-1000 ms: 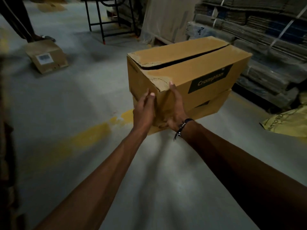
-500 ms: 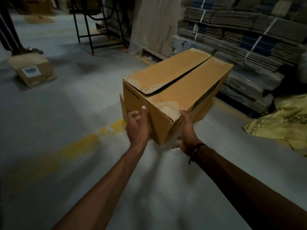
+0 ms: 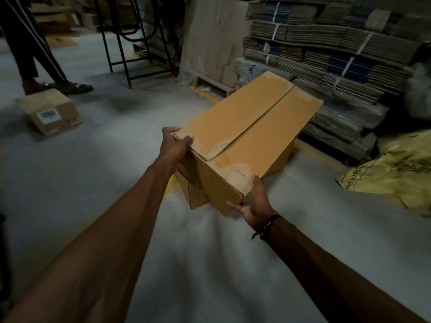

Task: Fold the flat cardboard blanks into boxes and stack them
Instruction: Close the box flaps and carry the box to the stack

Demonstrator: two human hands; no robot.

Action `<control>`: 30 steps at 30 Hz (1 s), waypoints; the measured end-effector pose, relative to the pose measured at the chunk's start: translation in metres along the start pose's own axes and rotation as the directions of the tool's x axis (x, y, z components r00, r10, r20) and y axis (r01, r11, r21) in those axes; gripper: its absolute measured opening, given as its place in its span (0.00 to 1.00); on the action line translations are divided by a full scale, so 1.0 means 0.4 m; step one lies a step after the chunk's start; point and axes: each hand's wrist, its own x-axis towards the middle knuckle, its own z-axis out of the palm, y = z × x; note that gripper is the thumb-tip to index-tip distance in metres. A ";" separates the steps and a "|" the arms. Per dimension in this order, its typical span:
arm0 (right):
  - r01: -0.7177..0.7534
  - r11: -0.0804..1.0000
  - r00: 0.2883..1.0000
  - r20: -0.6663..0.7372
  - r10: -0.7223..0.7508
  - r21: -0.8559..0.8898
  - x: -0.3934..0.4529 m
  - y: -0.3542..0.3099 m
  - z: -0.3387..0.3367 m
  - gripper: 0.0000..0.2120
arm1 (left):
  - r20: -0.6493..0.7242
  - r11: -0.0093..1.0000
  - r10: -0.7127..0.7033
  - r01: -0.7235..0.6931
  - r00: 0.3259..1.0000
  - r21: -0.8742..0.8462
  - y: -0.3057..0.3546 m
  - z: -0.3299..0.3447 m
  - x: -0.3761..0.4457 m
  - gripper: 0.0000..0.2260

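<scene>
A: Where is the folded box (image 3: 251,145) and which way does it run?

B: It sits on top of a second box (image 3: 198,194) on the grey floor (image 3: 93,178). Its long axis runs from the near left to the far right, towards the strapped bundles of flat blanks (image 3: 326,54). The top flaps meet in a seam along that axis.

A: And the hands?

B: The left hand (image 3: 173,145) grips the near-left top corner, fingers curled over the torn flap edge. The right hand (image 3: 254,201) holds the near-right corner, thumb against the end face, fingers along the side. The near end of the box lies between the two hands.

A: What lies around it?

B: A smaller labelled carton (image 3: 50,111) lies far left, beside another person's legs (image 3: 35,47). A yellow sack (image 3: 396,169) lies at the right, and a black metal frame (image 3: 140,43) stands beyond.
</scene>
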 end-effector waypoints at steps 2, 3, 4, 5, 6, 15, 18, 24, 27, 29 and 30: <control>0.021 0.999 1.000 -0.016 -0.022 -0.050 -0.023 -0.008 -0.035 0.31 | -0.012 0.999 -0.006 0.007 1.000 0.038 -0.036 -0.008 -0.020 0.19; 0.033 0.996 0.999 -0.009 -0.034 -0.082 -0.045 -0.021 -0.059 0.32 | -0.010 0.998 -0.001 0.002 1.000 0.063 -0.042 -0.008 -0.046 0.20; 0.039 0.992 0.999 0.000 -0.039 -0.117 -0.069 -0.036 -0.086 0.33 | -0.007 0.996 0.002 -0.002 1.000 0.091 -0.044 -0.007 -0.078 0.22; 0.040 0.986 0.999 0.009 -0.039 -0.161 -0.098 -0.054 -0.114 0.33 | -0.006 0.993 -0.005 0.006 1.000 0.116 -0.041 -0.003 -0.115 0.24; 0.043 0.977 0.999 0.018 -0.040 -0.210 -0.130 -0.074 -0.142 0.33 | -0.001 0.991 -0.024 0.024 1.000 0.132 -0.035 0.000 -0.157 0.27; 0.036 0.907 0.998 0.057 -0.013 -0.419 -0.559 -0.217 -0.353 0.20 | 0.153 0.976 -0.181 0.158 0.972 0.147 0.062 0.019 -0.622 0.30; 0.031 0.910 0.999 0.022 -0.024 -0.414 -0.723 -0.222 -0.441 0.22 | 0.176 0.974 -0.180 0.150 0.968 0.172 0.094 0.025 -0.796 0.23; 0.014 0.916 0.997 -0.069 -0.045 -0.401 -1.041 -0.214 -0.669 0.23 | 0.319 0.972 -0.129 0.055 0.939 0.229 0.156 0.061 -1.140 0.14; 0.026 0.929 0.993 -0.100 -0.068 -0.368 -1.196 -0.219 -0.780 0.22 | 0.385 0.964 -0.107 0.001 0.917 0.265 0.188 0.099 -1.286 0.17; 0.049 0.936 0.988 -0.121 -0.097 -0.348 -1.291 -0.224 -0.852 0.21 | 0.437 0.963 -0.084 -0.040 0.896 0.268 0.219 0.130 -1.383 0.18; 0.060 0.936 0.985 -0.131 -0.112 -0.346 -1.335 -0.230 -0.885 0.21 | 0.457 0.962 -0.073 -0.059 0.886 0.268 0.233 0.148 -1.427 0.18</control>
